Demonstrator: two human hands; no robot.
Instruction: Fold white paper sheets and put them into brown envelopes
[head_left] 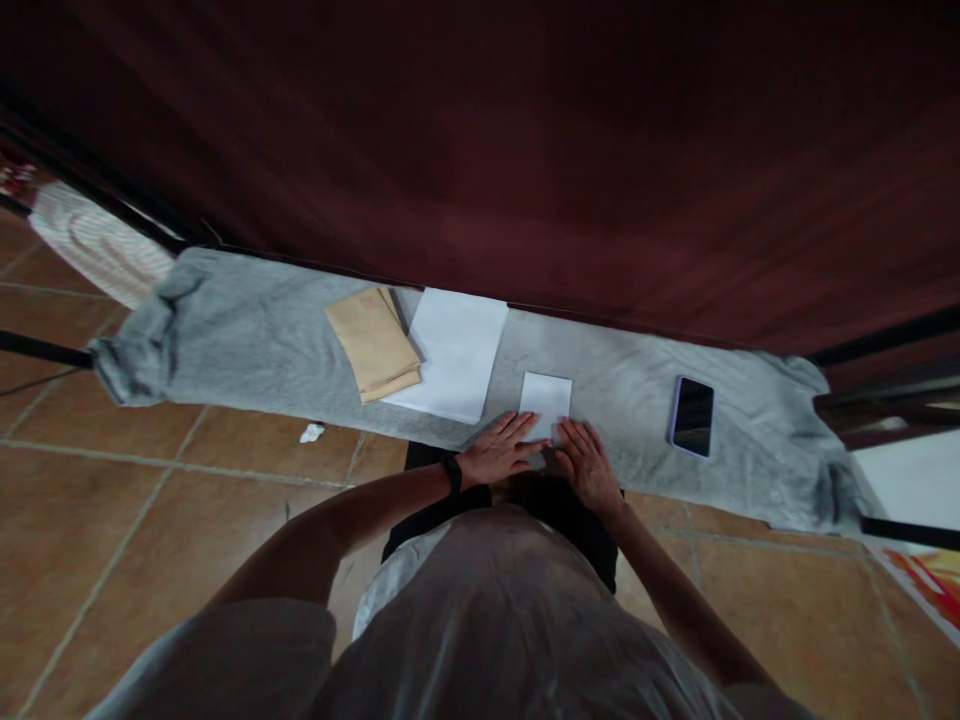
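Both hands rest on a small white paper, which lies on the grey cloth of the tabletop (600, 370) near its front edge. The left hand (499, 449), a dark band at its wrist, lies palm down with fingers extended and slightly spread over the left side of the small white paper (546, 396); the right hand (589, 465) — fingers angled inward — lies flat at the right side. Left of the small paper are larger white sheets (457, 350), partly overlapped by a stack of brown envelopes (375, 340). A phone (692, 417), dark screen upward, lies well apart to the right.
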